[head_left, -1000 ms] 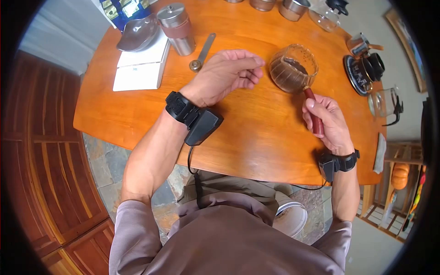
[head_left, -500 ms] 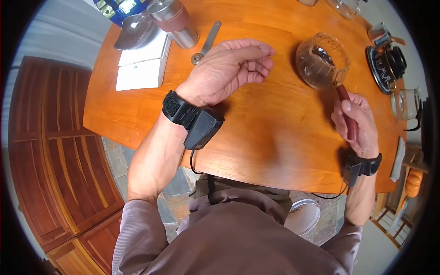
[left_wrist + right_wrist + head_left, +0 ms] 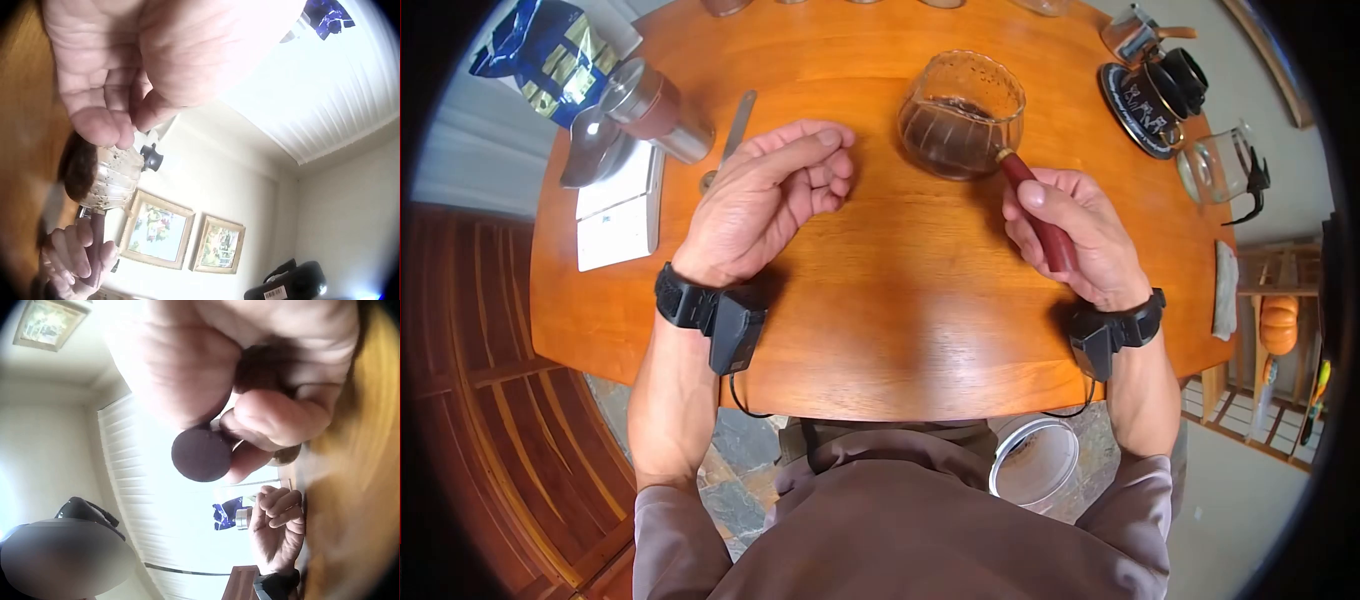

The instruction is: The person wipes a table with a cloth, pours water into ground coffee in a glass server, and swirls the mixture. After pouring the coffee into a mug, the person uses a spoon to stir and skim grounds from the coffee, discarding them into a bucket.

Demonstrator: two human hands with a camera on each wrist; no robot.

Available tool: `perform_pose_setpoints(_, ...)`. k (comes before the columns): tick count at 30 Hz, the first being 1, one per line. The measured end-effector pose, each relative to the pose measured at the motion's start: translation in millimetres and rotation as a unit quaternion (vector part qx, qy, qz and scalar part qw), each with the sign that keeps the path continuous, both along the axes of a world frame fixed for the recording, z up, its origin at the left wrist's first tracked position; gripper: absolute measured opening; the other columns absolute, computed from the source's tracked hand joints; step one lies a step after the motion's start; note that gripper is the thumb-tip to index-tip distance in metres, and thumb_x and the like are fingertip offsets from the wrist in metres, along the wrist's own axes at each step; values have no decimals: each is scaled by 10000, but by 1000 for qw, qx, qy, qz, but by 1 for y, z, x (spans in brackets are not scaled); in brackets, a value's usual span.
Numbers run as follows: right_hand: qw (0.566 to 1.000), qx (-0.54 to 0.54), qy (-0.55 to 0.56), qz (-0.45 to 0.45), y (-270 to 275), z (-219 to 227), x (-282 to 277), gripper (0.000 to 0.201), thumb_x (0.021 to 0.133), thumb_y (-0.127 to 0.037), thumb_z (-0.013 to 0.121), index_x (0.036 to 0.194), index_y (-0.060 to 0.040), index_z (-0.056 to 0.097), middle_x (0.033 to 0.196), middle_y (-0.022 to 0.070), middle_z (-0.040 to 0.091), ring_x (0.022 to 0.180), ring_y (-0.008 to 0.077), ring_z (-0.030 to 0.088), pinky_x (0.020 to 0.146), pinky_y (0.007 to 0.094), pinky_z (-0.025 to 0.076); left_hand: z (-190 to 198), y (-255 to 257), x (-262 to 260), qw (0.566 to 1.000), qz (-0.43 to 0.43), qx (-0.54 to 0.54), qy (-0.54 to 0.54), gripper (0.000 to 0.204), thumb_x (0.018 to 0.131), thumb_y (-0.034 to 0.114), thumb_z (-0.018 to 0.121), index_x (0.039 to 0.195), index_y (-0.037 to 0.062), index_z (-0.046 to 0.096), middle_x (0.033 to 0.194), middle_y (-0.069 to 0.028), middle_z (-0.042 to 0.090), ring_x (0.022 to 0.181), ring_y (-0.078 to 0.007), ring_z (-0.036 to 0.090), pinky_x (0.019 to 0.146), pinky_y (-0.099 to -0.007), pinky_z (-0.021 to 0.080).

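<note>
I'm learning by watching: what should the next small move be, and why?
Probably a gentle swirl of the glass pot with the right hand: that hand grips its reddish handle, and dark specks cling to the inner wall above the dark contents, which swirling might rinse down. The left hand holds nothing.

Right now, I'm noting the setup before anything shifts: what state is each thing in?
Glass pot: upright, partly filled with something dark
Reddish-brown handle: gripped
Right hand: closed around the handle
Left hand: loosely curled, holding nothing
Metal canister: standing, lid on
White scale: reading not legible
Blue bag: open or sealed, can't tell
Glass carafe: upright
White bucket: uncovered
</note>
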State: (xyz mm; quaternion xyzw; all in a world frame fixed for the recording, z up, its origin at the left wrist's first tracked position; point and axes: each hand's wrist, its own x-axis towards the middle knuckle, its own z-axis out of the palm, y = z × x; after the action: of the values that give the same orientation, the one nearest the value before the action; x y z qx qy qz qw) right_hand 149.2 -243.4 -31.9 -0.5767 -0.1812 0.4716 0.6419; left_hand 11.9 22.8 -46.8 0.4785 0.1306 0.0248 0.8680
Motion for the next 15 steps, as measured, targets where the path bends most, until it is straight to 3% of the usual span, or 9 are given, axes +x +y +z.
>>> perform_pose_setpoints(15, 999, 34, -23, 25, -1, -5, -1, 230, 927, -257, 660, 868, -35, 677, 584, 36, 592, 421, 66, 457, 389, 199, 300, 0, 0, -1, 1000, 2, 9, 8, 167, 1001, 119, 554, 1049, -13, 644, 799, -31, 645, 711, -106, 606, 628, -209, 489)
